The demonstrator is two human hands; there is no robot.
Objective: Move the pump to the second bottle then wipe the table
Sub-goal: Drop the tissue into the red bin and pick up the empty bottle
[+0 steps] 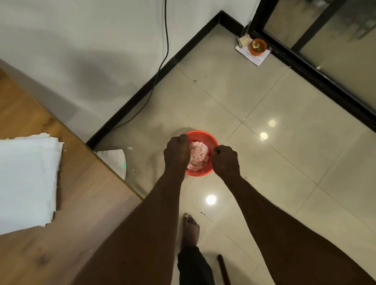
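Both my hands hang over a red bucket (212, 141) that stands on the tiled floor. A crumpled pink cloth (198, 156) sits in the bucket's mouth between them. My left hand (176, 153) is a closed fist at the cloth's left side. At the cloth's right side, my right hand (226, 160) is closed too. Each fist meets the cloth, and the fingers are hidden under the hands. The wooden table (83, 214) fills the left of the view. No pump or bottle is in view.
A stack of white sheets (20, 181) lies on the table near its edge. A black cable (166, 33) runs down the wall. An orange cup on paper (257, 46) sits in the far corner by a glass door. My bare foot (189, 230) and a dark stick (223, 272) are below.
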